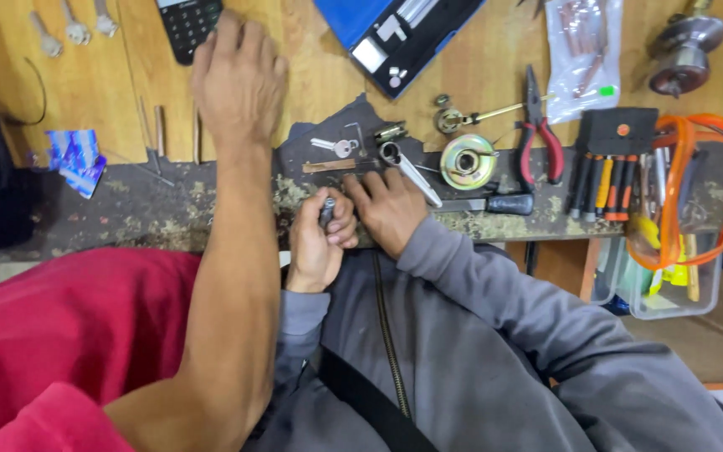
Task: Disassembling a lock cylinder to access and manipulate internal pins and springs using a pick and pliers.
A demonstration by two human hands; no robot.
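My left hand (318,244), in a grey sleeve, is closed around a small dark metal cylinder (326,209) at the worn front edge of the wooden bench (169,209). My right hand (391,209) lies flat on the bench edge beside it, fingers touching the left hand's knuckles and holding nothing that I can see. Just beyond the right hand lie a chrome latch piece (412,172), a silver key (336,147) and a round brass lock part (468,161).
A co-worker's bare arm, out of a red sleeve, crosses on the left; its hand (238,75) rests by a black calculator (187,25). Red-handled pliers (539,138), a screwdriver set (604,172), a door knob (684,46), a blue case (395,33) and an orange-handled clear box (679,251) lie to the right.
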